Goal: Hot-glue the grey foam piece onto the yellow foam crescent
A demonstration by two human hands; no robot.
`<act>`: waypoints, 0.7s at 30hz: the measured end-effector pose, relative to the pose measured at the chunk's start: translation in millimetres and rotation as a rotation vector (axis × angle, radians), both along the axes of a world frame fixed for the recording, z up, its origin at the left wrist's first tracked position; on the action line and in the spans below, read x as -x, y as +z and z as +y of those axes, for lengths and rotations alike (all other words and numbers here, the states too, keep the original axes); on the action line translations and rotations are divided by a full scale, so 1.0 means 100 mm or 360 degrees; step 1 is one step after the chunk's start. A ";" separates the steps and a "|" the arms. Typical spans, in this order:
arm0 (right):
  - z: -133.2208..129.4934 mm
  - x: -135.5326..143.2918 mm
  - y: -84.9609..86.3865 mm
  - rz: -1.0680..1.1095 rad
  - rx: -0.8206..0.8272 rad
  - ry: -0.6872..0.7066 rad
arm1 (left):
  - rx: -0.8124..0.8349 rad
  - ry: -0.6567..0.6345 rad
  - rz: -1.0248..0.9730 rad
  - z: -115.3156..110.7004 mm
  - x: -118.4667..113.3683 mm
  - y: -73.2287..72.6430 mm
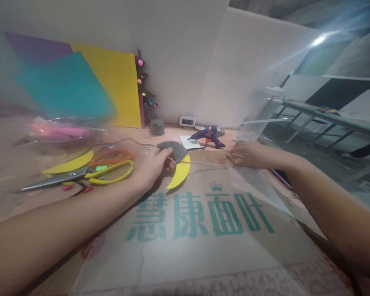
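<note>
A yellow crescent [182, 172], its upper part wrapped in grey yarn [174, 150], is pinched in my left hand [156, 164] near the middle of the table. From the crescent a thin strand of yarn [203, 164] runs rightward to my right hand [245, 154]. The fingers of my right hand are blurred and drawn together around the strand, low over the table. Behind the crescent, a blue glue gun [210, 135] lies beside a white card [189, 142].
Scissors [111, 174] and another yellow crescent [70, 163] lie at the left, with a pink-filled plastic bag [61, 130] behind. Coloured sheets [117, 86] lean against the wall. A small clock [187, 121] stands at the back. Green-lettered plastic [197, 255] covers the front.
</note>
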State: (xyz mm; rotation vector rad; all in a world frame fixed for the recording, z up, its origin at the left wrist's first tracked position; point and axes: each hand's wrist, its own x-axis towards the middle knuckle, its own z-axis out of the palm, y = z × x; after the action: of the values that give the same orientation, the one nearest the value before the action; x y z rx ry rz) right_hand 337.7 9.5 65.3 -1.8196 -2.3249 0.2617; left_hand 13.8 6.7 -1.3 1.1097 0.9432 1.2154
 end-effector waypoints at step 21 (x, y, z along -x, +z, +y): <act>-0.42 1.03 -0.61 0.1010 0.0011 -0.0084 | -0.0033 -0.0042 0.0029 -0.05 -0.04 -0.05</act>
State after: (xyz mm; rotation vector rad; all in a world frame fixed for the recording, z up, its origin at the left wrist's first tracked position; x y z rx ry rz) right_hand 234.9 -32.6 3.9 -1.5024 -1.8277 0.7187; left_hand 18.3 1.6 -6.7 1.1484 0.9290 1.1979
